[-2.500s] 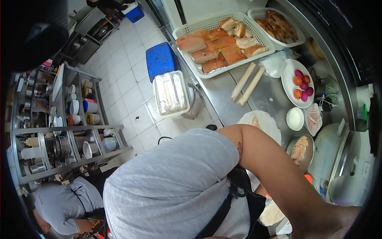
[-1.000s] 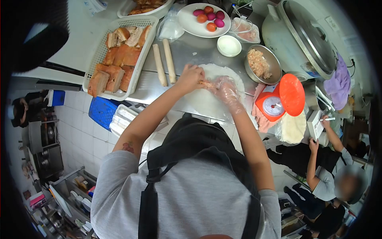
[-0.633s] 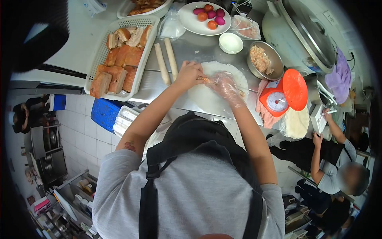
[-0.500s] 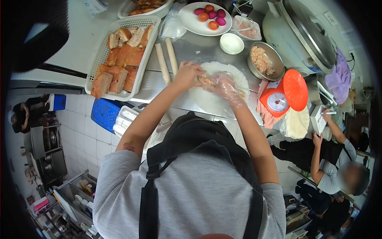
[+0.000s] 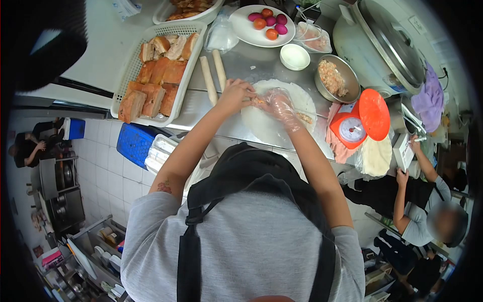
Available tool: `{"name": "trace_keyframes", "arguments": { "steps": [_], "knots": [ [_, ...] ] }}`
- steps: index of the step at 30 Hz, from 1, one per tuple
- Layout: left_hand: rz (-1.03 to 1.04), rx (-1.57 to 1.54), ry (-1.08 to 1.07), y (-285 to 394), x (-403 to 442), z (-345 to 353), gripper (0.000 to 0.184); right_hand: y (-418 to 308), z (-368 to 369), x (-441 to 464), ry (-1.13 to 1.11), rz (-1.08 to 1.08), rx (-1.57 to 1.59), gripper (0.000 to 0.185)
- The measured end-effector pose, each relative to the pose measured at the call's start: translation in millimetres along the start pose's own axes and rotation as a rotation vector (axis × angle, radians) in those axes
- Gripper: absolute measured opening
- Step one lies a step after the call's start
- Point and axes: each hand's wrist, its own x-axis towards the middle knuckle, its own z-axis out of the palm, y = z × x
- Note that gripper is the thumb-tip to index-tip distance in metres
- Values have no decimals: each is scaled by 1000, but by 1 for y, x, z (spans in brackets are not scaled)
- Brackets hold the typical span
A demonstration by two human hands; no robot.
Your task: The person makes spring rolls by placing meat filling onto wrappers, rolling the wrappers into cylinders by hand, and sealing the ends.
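Note:
A thin round dough sheet (image 5: 255, 126) lies on the steel counter, with a strip of orange-pink minced filling (image 5: 305, 118) across its right part. My right hand (image 5: 279, 104), in a clear plastic glove, is closed over filling above the sheet's upper middle. At the sheet's upper left edge, my bare left hand (image 5: 236, 95) has its fingers curved and slightly apart, close to the right fingertips. A little filling shows between the two hands; the undersides of the fingers are hidden. A metal bowl (image 5: 358, 90) of the same filling stands to the right.
Two rolling pins (image 5: 208, 80) lie left of the dough, beside a white basket (image 5: 197, 53) of roasted pork (image 5: 154, 93). Behind are a plate (image 5: 240, 31) and a small white bowl (image 5: 295, 57). A red scale (image 5: 350, 129) stands right, near a large cooker (image 5: 359, 55). A co-worker (image 5: 417, 201) holds a white box.
My right hand has shifted slightly left and closed in over the filling, so less of it shows between the hands. The left hand stays at the dough's edge. The whole view has shifted slightly.

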Motion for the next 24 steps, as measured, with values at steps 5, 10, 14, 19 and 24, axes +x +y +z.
{"name": "trace_keyframes", "arguments": {
  "steps": [5,10,14,19,24],
  "knots": [
    [-85,-147,-32,-4,0,1,36,-6,-24,-16,50,178,309,45],
    [-89,-173,-86,-11,5,2,34,-11,-25,-14,-55,335,424,52],
    [-75,-139,-50,-11,5,3,31,-3,-7,-15,30,227,277,48],
    [-48,-183,-48,-8,5,-4,27,-4,-4,-10,49,31,87,43],
    [-37,-201,-41,-11,4,-4,23,-13,-2,-9,62,85,139,41]
  ]
}}
